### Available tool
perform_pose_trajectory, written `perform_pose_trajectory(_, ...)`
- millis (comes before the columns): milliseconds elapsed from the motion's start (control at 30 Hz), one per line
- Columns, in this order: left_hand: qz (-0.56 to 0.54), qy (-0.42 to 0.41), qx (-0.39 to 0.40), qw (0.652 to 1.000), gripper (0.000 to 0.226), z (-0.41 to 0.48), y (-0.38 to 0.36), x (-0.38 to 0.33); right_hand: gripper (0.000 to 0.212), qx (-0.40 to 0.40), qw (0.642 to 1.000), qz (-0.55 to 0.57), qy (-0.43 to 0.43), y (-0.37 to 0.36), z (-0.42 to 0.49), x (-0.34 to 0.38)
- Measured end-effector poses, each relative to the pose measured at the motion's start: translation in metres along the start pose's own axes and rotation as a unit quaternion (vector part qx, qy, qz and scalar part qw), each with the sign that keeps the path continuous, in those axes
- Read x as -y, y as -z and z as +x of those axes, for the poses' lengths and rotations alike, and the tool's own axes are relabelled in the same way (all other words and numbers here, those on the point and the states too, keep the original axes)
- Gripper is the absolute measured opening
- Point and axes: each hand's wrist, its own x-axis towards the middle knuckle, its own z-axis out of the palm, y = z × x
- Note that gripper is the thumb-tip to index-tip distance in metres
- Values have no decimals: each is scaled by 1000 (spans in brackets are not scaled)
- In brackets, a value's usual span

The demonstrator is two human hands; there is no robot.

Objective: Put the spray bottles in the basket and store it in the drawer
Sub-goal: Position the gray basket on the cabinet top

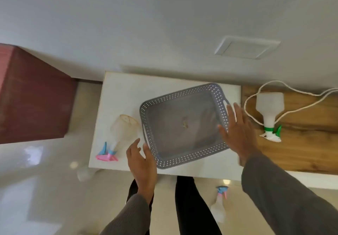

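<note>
Your left hand (141,159) and right hand (239,130), fingers apart, flank the empty basket (184,124) to steady it; bottles remain outside.

The white table (118,88) is carrying the grey perforated basket (215,154) at its centre. A clear spray bottle (122,132) is lying at 9 o'clock of the basket. A wooden surface (301,146) is adjoining at 3 o'clock, bearing a white spray bottle (268,106) and a white cord (292,112). Another spray bottle (218,209) is lying on the floor (54,189) at 6 o'clock.
</note>
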Motion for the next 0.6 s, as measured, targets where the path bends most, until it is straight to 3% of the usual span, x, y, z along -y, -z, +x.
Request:
perform_pose_trajectory(133, -48, 74, 1, 996, 35, 15, -18, 4, 77, 22, 992, 124, -2, -24, 26, -13)
perform_pose_trajectory(267, -110, 104, 11, 988, 23, 29, -24, 6, 61, -23, 960, 278, -25, -44, 38, -16)
perform_pose_trajectory(433, -127, 94, 15, 987, 31, 43, -29, 14, 43, -120, 923, 360, -66, -46, 46, -18)
perform_pose_trajectory(600, -152, 82, 81, 982, 31, 52, -31, 15, 32, -102, 905, 391, -133, -37, 60, -21)
